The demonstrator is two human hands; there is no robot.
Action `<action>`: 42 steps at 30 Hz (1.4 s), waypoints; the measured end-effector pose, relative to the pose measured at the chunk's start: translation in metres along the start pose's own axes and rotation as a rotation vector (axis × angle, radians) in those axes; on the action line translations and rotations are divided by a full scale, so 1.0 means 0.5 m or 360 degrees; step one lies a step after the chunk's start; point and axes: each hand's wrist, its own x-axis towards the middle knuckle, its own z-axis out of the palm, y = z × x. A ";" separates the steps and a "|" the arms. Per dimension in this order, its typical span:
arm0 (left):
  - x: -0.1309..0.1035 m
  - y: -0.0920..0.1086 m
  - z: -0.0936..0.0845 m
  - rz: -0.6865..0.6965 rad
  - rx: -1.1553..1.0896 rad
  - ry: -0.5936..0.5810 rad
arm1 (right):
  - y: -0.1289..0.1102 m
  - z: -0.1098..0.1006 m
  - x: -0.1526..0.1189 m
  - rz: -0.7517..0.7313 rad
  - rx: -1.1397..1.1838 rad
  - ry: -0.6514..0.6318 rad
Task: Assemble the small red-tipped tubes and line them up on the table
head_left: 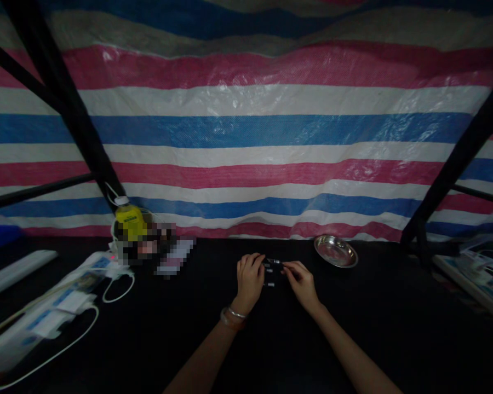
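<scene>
Dark and pale, a small slim item [275, 261] sits right of centre, below the frame's middle, its right end pinched by the right hand's [302, 280] fingertips. The left hand [250, 276] curls its fingers at the other end (their exact grip I cannot tell). Similar pieces [270, 284] lie just below; a steel dish [336, 252] rests farther right.

Light running dim | plastic sheet [271, 131] catching glare | table [148, 334] sinking into black | power strip [45, 317] blurring, edges stretching | pixelation masking a patch by yellow bottle [130, 220]
</scene>
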 end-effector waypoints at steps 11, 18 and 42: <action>0.001 0.003 -0.005 0.0172 0.0007 -0.0057 | 0.002 -0.010 0.001 -0.0194 -0.0171 0.0168; 0.000 0.004 -0.003 0.0195 -0.0001 -0.0143 | -0.003 -0.018 -0.002 -0.0293 -0.0164 0.0145; 0.000 0.008 0.000 0.0609 -0.0324 -0.0199 | -0.017 -0.001 -0.004 0.0066 -0.0043 0.0283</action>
